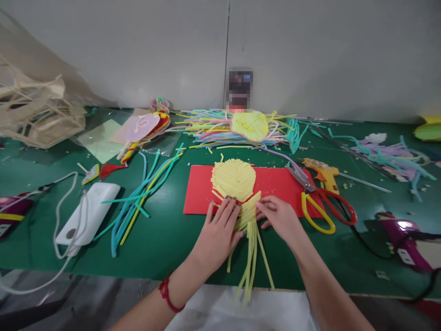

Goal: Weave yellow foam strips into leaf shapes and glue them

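In front of me is a piece of pale yellow pipe cleaners, laid side by side, with loose ends hanging toward the table's front edge. My left hand lies over its left side, fingers stretched out and pressing on it. The fingertips of my right hand pinch its upper right edge. Just beyond is a rounded yellow pipe-cleaner leaf shape with slanting rows. Both pieces rest partly on a red sheet; whether they are joined is hidden by my left fingers.
Scissors with red and yellow handles lie right, beside a yellow glue gun. A white power bank and blue-green pipe cleaners are left. Behind lie a multicoloured pipe-cleaner pile and another yellow leaf. A purple tool sits far right.
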`<state>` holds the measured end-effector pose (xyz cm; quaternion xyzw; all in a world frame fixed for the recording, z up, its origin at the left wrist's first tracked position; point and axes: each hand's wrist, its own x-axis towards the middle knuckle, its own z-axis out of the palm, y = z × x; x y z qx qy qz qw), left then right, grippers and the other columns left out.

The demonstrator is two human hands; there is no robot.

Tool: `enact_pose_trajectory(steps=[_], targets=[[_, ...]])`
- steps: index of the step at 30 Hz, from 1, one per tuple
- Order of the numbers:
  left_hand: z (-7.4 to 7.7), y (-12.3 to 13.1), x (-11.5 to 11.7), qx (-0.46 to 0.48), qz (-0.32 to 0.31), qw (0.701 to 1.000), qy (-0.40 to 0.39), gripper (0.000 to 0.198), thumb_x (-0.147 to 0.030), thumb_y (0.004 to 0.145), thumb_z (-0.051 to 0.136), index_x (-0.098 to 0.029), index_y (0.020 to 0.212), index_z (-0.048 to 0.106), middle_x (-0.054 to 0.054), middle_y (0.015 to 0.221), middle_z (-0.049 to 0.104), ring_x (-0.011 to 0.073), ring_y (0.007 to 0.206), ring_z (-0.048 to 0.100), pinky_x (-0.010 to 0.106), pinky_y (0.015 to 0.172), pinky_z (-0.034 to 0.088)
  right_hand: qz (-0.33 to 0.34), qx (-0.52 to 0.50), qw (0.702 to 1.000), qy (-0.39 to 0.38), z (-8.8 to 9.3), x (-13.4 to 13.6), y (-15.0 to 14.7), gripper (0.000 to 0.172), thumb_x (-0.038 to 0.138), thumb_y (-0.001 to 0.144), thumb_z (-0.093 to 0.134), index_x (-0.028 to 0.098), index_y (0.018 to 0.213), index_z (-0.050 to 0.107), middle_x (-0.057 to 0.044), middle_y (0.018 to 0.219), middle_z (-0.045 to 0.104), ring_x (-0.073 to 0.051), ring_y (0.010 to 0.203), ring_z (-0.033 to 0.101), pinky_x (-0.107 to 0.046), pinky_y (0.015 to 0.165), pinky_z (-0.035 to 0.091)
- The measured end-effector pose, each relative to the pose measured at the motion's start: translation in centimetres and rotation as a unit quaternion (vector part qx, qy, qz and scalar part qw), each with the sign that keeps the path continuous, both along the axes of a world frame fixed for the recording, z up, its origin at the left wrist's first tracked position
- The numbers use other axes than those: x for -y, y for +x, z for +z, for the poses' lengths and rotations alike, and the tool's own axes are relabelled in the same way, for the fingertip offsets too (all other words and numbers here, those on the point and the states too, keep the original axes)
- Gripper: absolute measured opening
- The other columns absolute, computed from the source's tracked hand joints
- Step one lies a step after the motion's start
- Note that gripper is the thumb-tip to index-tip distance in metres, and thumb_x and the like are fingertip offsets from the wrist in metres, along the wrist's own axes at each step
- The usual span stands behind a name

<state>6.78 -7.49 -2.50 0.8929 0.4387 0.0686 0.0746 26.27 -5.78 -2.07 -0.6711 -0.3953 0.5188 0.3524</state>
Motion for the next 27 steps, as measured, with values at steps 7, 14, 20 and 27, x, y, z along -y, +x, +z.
enact_pose_trajectory(steps=[7,14,20,27], targets=[[0.2,0.4,-0.2,0.006,0.018,1.000,0.023,0.048,-0.041,0.097,0.034,-0.014,0.135,0.045,0.011,0.138,0.050,0.0283,0.135,0.036,0.054,0.113,0.025,0.011,0.022,1.000,-0.006,0.4,-1.1,0.4,0.034,0.049,0.067,0.066,0.017,0.075,0.055,0.001,0.053,0.061,-0.013,0.041,0.058,-0.018,0.029,0.040],[0.5,0.6,-0.6,-0.012,0.024,0.999,0.044,0.049,-0.041,0.098,0.028,-0.014,0.136,0.044,0.009,0.146,0.041,0.0263,0.136,0.035,0.053,0.112,0.027,0.009,0.024,0.999,-0.020,0.4,-1.8,0.3,0.026,0.040,0.070,0.064,0.016,0.075,0.054,0.001,0.051,0.060,-0.012,0.037,0.057,-0.017,0.029,0.039],[0.0,0.7,-0.8,-0.018,0.020,0.999,0.040,0.053,-0.044,0.098,0.024,-0.014,0.139,0.039,0.007,0.151,0.033,0.0253,0.138,0.031,0.053,0.112,0.027,0.006,0.028,0.999,-0.024,0.6,-2.2,0.6,0.017,0.031,0.073,0.062,0.016,0.075,0.055,0.002,0.050,0.060,-0.012,0.037,0.057,-0.017,0.029,0.038],[-0.1,0.5,-1.2,0.016,0.030,0.999,0.013,0.045,-0.035,0.098,0.031,-0.012,0.135,0.043,0.011,0.145,0.043,0.0241,0.135,0.036,0.053,0.112,0.026,0.004,0.024,0.999,-0.024,0.6,-2.4,0.7,0.015,0.029,0.074,0.060,0.016,0.074,0.055,0.002,0.051,0.060,-0.011,0.037,0.056,-0.016,0.029,0.037]])
